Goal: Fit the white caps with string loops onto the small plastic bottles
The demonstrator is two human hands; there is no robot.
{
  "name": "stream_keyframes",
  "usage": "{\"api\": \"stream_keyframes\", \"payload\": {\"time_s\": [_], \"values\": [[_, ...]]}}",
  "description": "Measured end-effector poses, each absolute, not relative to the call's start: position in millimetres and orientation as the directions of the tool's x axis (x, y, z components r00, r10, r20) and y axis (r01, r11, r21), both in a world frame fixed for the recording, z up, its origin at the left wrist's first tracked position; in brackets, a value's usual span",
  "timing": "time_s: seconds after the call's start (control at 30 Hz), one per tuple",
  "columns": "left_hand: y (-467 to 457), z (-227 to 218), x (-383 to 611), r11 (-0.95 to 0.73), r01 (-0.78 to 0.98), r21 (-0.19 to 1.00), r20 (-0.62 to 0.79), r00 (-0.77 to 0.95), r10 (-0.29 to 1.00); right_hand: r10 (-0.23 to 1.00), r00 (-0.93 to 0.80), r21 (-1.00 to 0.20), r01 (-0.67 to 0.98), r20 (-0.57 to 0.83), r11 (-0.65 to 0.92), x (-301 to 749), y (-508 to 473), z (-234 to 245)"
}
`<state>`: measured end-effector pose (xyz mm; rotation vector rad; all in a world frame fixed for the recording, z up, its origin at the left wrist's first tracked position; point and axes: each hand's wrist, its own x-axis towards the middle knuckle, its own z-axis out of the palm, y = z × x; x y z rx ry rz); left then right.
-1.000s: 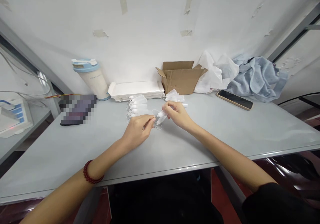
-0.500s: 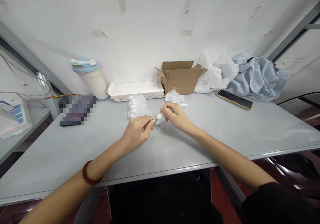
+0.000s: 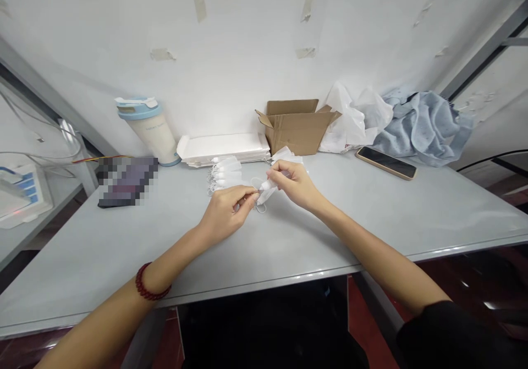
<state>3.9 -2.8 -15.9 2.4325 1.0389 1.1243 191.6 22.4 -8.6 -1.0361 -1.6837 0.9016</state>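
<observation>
My right hand (image 3: pixel 296 185) is closed around a small white plastic bottle with a narrow nozzle (image 3: pixel 266 185), its tip pointing left toward my other hand. Thumb and fingertips of my left hand (image 3: pixel 229 208) are pinched together at that tip; what lies between them is too small to make out. Just under the nozzle, another white piece (image 3: pixel 267 196) and a thin white loop (image 3: pixel 261 208) show by the fingertips. Behind my left hand lies a row of similar white bottles (image 3: pixel 228 174) with thin looped cords at their left ends. More white bottles (image 3: pixel 284 153) lie behind my right hand, partly hidden.
A stack of flat white boxes (image 3: pixel 225 148) and an open cardboard box (image 3: pixel 299 132) stand against the wall. A tumbler (image 3: pixel 152 135) and a blurred dark item (image 3: pixel 127 182) are left. A plastic bag (image 3: pixel 355 119), blue cloth (image 3: pixel 427 130) and phone (image 3: pixel 386 163) are right.
My right hand has shifted slightly right and up with the bottle, drawing its nozzle a little away from my left fingertips. My left hand keeps its pinch and has barely moved.
</observation>
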Motion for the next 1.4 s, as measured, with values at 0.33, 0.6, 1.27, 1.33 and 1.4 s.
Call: {"api": "stream_keyframes", "payload": {"time_s": [0.33,0.6,1.27,1.33,1.4], "values": [[-9,-14,7,-0.788,0.417,0.453,0.691,0.393,0.606,0.901,-0.227,-0.882,0.218,0.37,0.417,191,18,-6],[-10,-20,7,-0.841,0.403,0.362,0.743,0.421,0.521,0.899,-0.218,-0.882,0.21,0.379,0.422,188,15,-9],[-9,-22,9,-0.865,0.397,0.306,0.773,0.428,0.469,0.901,-0.206,-0.894,0.164,0.382,0.417,188,18,-9],[-9,-22,10,-0.87,0.397,0.293,0.78,0.427,0.457,0.901,-0.178,-0.898,0.134,0.395,0.42,190,19,-7],[-9,-22,11,-0.872,0.399,0.282,0.789,0.42,0.448,0.902,-0.152,-0.898,0.125,0.404,0.423,192,20,-6]]}}
